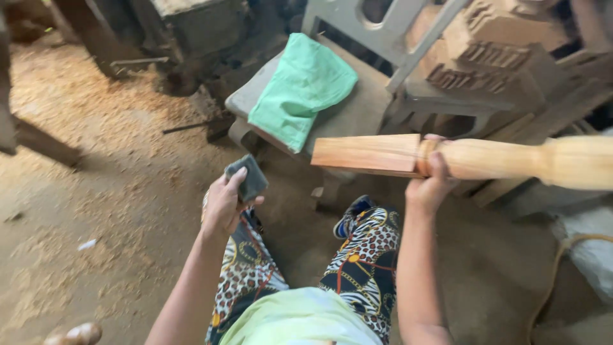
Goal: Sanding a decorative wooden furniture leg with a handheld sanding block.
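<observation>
Over sawdust floor (96, 191), left hand (225, 206) closed on one grey block (249, 179); right hand (429, 185) gripping one turned wooden post (485, 160)

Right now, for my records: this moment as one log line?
left hand: holds grey block | right hand: grips turned wooden leg | green cloth on chair

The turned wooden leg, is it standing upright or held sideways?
Sideways. The turned wooden leg lies roughly level across the view, gripped near its middle by the right hand, square end pointing left.
</observation>
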